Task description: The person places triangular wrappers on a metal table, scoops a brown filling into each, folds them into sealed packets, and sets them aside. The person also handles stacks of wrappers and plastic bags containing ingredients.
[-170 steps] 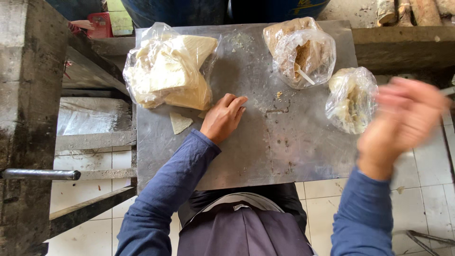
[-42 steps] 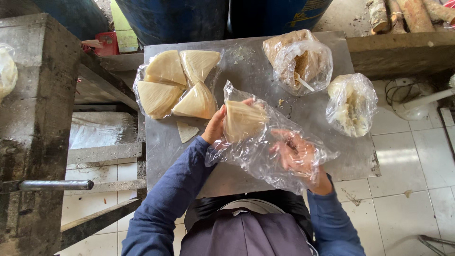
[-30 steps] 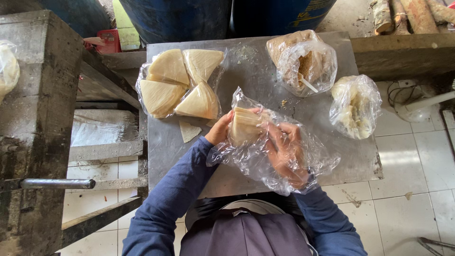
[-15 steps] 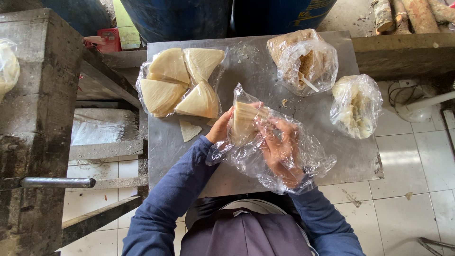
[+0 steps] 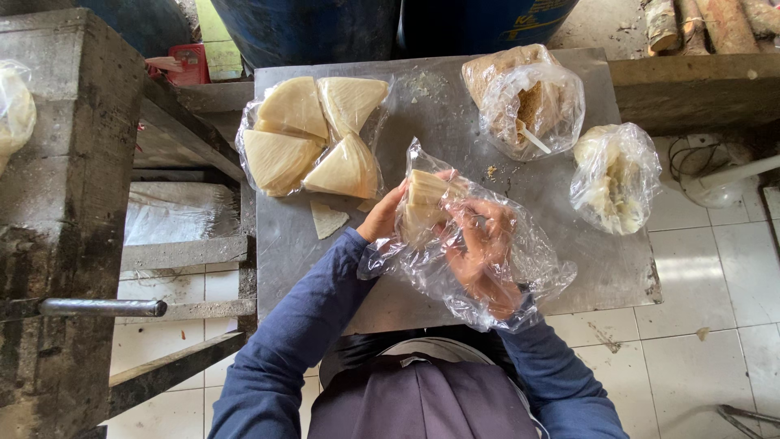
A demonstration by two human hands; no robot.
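A pale, folded wedge sits inside a clear plastic bag, held just above the near half of the metal worktop. The right hand is pushed deep into the bag, its fingers spread against the wedge from inside, so its grip is on the wedge through no plastic at all. The left hand pinches the bag's outer edge beside the wedge, its grip closed on the plastic and touching the wedge's side through it. The bag's loose mouth bunches around the right wrist.

Just beyond the left hand lies a single small wedge-shaped piece flat on the worktop. Behind it rests a larger bag of pale wedges, four showing, packed point to point. At the far right corner stands an open bag of brownish crumbly stuff with a white stick poking out, and near it, at the right edge, a bag of whitish lumpy filling. Left of the worktop runs a rough concrete block with a metal rod sticking out.
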